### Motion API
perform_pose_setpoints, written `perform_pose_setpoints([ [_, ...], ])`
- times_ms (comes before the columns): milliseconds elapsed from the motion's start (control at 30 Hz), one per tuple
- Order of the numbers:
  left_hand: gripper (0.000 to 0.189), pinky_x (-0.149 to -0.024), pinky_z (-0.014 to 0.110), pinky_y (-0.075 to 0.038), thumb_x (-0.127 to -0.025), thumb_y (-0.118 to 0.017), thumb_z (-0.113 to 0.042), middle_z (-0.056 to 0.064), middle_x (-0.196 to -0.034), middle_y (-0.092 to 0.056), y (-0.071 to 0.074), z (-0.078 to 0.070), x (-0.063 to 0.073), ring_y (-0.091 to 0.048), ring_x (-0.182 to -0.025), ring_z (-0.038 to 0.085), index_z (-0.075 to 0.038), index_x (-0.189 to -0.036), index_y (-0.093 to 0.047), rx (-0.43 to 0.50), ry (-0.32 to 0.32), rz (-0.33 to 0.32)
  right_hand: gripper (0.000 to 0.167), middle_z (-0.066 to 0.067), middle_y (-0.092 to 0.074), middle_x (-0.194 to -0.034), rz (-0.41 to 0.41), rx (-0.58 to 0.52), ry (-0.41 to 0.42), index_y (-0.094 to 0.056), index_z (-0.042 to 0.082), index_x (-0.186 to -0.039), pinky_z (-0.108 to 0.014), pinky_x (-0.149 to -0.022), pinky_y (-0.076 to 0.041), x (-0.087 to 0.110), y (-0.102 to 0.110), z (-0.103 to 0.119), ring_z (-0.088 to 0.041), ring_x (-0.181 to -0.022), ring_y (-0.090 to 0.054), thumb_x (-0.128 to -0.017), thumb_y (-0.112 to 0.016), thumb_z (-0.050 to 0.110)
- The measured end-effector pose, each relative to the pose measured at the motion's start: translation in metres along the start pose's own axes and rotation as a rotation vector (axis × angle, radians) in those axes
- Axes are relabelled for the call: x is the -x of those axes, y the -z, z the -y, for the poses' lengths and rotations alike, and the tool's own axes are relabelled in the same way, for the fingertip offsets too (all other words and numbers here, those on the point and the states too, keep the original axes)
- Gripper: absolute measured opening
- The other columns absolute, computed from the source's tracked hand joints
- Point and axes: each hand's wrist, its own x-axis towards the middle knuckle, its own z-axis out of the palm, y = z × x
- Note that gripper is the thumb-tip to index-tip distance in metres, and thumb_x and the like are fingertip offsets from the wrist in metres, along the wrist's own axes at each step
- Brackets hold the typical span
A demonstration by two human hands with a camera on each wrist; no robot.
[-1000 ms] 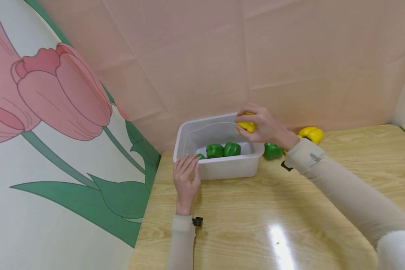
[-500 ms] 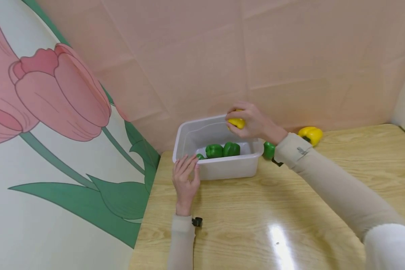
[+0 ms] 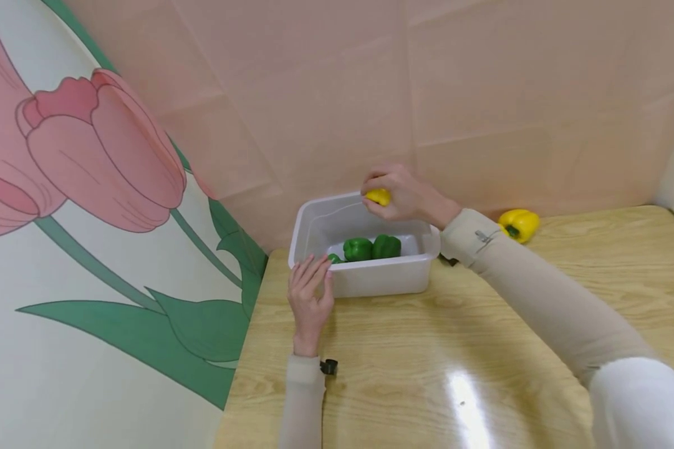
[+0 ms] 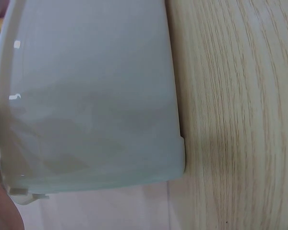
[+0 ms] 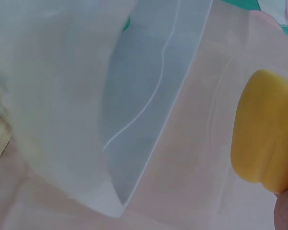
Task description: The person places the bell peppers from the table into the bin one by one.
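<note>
“Two hands busy — what's in them?”

“The left hand (image 3: 310, 299) only rests loose fingers on the white bin (image 3: 378, 280); inside it, just right of those fingers, sit green peppers (image 3: 358, 249). Next, the right hand (image 3: 399, 196) has a yellow pepper (image 3: 378, 197) gripped in curled fingers, apparently over the bin.”

“Easy to carry?”

“Light and firm, I'd guess, but slick — fingers belong round its plump sides.”

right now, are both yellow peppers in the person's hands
No, the fingers of the right hand grip one yellow pepper, while the other yellow pepper lies on the wooden table.
</note>
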Motion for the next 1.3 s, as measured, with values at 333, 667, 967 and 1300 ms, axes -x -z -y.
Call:
perform_pose_setpoints([
  [333, 0.021, -0.111, 0.070, -0.044, -0.101, -0.071, -0.017, 0.004, -0.130, -0.078, -0.001, 0.001, 0.001, -0.068, -0.132, 0.031, -0.012, -0.119, -0.081, -0.011, -0.003, 0.003, 0.009, -0.009, -0.074, -0.092, 0.115, -0.004, -0.049, -0.080, 0.005, -0.091, -0.038, -0.072, -0.055, -0.013, -0.009, -0.005, -0.024, -0.078, -0.064, -0.087, -0.077, 0.012],
  [667, 0.021, -0.114, 0.066, -0.044, -0.101, -0.070, -0.017, 0.005, -0.129, -0.078, -0.001, -0.002, -0.001, -0.069, -0.131, 0.032, -0.010, -0.117, -0.082, -0.008, -0.020, -0.003, 0.008, -0.009, -0.074, -0.089, 0.116, -0.021, -0.017, -0.080, 0.005, -0.089, -0.040, -0.071, -0.055, -0.015, -0.014, -0.007, -0.026, -0.077, -0.064, -0.086, -0.078, 0.011],
  [967, 0.021, -0.115, 0.065, -0.044, -0.101, -0.070, -0.016, 0.006, -0.128, -0.079, -0.003, 0.000, 0.000, -0.069, -0.129, 0.033, -0.010, -0.117, -0.082, -0.007, -0.010, -0.008, 0.006, -0.008, -0.075, -0.089, 0.087, -0.047, 0.002, -0.079, 0.004, -0.089, -0.046, -0.079, -0.062, -0.019, -0.013, -0.008, -0.025, -0.082, -0.071, -0.088, -0.077, 0.010],
  [1300, 0.022, -0.112, 0.071, -0.044, -0.102, -0.069, -0.018, 0.007, -0.129, -0.078, -0.002, 0.001, -0.002, -0.069, -0.127, 0.039, -0.008, -0.117, -0.081, 0.006, -0.017, 0.001, 0.009, -0.006, -0.076, -0.092, 0.133, -0.026, -0.020, -0.081, 0.004, -0.092, -0.045, -0.082, -0.061, -0.015, -0.012, -0.006, -0.029, -0.085, -0.074, -0.089, -0.077, 0.011],
])
